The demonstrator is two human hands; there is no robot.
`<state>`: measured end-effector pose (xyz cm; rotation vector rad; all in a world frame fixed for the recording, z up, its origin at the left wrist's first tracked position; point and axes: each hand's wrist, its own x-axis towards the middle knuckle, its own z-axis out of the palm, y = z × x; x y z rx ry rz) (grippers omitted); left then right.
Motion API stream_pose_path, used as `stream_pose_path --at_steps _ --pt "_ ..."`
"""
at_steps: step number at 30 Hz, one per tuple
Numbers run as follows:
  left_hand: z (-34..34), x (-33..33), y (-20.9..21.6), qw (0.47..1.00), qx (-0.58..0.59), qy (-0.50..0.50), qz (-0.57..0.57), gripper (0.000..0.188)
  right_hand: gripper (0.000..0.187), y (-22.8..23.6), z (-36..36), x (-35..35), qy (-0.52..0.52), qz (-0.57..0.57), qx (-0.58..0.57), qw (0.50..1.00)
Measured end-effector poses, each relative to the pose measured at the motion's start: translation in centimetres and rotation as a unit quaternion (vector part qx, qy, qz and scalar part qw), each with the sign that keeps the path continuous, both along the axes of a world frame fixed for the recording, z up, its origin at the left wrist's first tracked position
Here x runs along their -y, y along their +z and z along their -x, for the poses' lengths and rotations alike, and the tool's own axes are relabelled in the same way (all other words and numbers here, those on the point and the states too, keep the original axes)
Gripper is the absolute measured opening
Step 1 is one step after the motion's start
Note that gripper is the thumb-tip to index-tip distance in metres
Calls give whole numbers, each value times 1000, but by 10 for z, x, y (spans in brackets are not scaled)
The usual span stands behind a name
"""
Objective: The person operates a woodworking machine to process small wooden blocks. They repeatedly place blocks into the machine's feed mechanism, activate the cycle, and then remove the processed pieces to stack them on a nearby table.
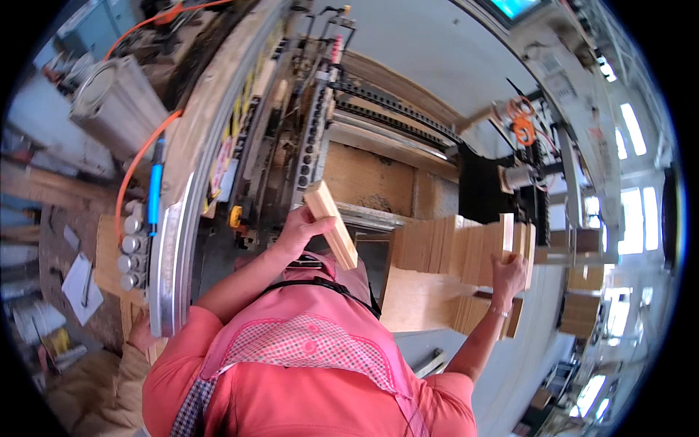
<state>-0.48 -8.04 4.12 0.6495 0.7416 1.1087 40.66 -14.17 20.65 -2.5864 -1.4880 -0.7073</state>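
My left hand [295, 233] is closed around a short bundle of pale wooden strips [336, 231], held tilted in front of my apron. Out to the right, my right hand [509, 274] grips a pale wooden strip [507, 231] at the right end of a stack of wooden boards [437, 251]. Its fingers are curled, and part of the strip is hidden behind them. The boards stand packed side by side, with more wood beneath them.
A machine with black chain tracks [393, 105] stretches ahead, beside a metal-edged rail [175, 247] on my left. Beyond it stand a metal can [120, 98] and a bench with papers. Another person's hand [142, 331] shows at lower left. Orange coiled tubing [522, 120] hangs at right.
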Motion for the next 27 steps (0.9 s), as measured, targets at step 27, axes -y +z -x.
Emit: stream_pose_path --at_steps 27 --pt "7 -63 19 927 -87 364 -11 33 46 -89 270 -299 561 353 -509 549"
